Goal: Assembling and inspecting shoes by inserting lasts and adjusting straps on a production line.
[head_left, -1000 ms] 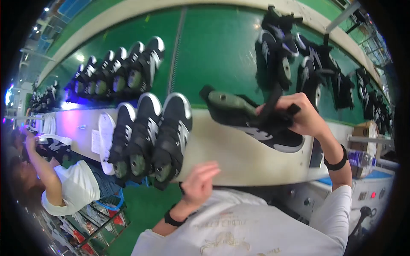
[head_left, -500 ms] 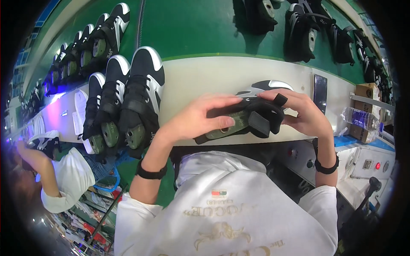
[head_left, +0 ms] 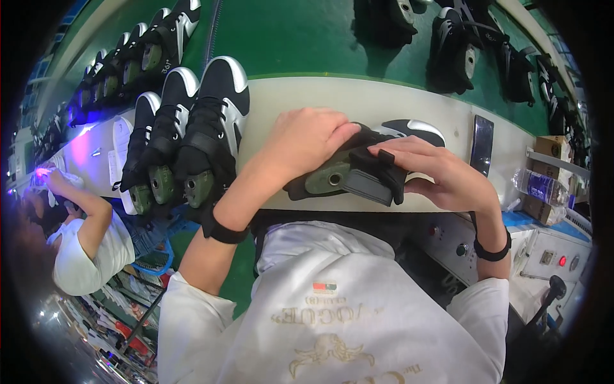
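A black shoe (head_left: pixel 320 182) with an olive-green heel piece and a silver-trimmed toe lies on its side on the white bench, heel toward my left. My left hand (head_left: pixel 306 142) is closed over its upper side; the thumb rests on top and the other fingers are mostly hidden behind. At the shoe's right part my right hand (head_left: pixel 441 168) grips the black ankle strap (head_left: pixel 387 160), fingertips over it and thumb below. A dark grey strap flap (head_left: pixel 368 185) hangs loose at the near side.
Several matching shoes (head_left: pixel 203 144) stand left on the bench (head_left: pixel 288 99). More shoes (head_left: pixel 451 54) lie on the green surface beyond. At right are a dark phone (head_left: pixel 481 144), a plastic bottle (head_left: pixel 542 182) and a machine panel (head_left: pixel 555 253). Another person (head_left: pixel 96 249) works far left.
My left hand has moved up and left over the shoe, uncovering more of the green heel piece. The grey flap lies lower and flatter. My right hand has shifted slightly downward.
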Demonstrator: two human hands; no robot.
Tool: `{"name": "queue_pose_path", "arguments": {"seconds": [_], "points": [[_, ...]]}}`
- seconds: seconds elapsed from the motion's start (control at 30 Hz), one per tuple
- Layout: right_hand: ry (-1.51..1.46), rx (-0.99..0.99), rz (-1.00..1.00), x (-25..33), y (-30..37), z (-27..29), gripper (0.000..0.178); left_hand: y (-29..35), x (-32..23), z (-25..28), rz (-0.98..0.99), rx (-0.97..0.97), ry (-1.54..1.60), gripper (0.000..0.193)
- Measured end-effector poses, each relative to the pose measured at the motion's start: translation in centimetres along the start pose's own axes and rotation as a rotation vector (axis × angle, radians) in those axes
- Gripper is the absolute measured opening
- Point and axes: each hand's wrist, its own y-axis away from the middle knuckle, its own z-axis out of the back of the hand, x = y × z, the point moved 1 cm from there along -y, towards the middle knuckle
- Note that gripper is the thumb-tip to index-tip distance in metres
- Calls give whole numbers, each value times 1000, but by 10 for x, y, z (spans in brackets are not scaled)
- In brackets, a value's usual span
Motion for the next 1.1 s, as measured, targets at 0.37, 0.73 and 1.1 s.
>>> {"name": "queue_pose_path", "arguments": {"seconds": [0.37, 0.73, 1.1], "points": [[-34, 107, -131, -1, -5, 11, 67, 95, -78, 4, 142, -47, 829, 34], [-17, 97, -126, -2, -7, 8, 73, 89, -104, -39, -464, -370, 364, 28], [16, -97, -93, 0, -6, -5, 78, 98, -73, -24, -166, -173, 157, 37]]}}
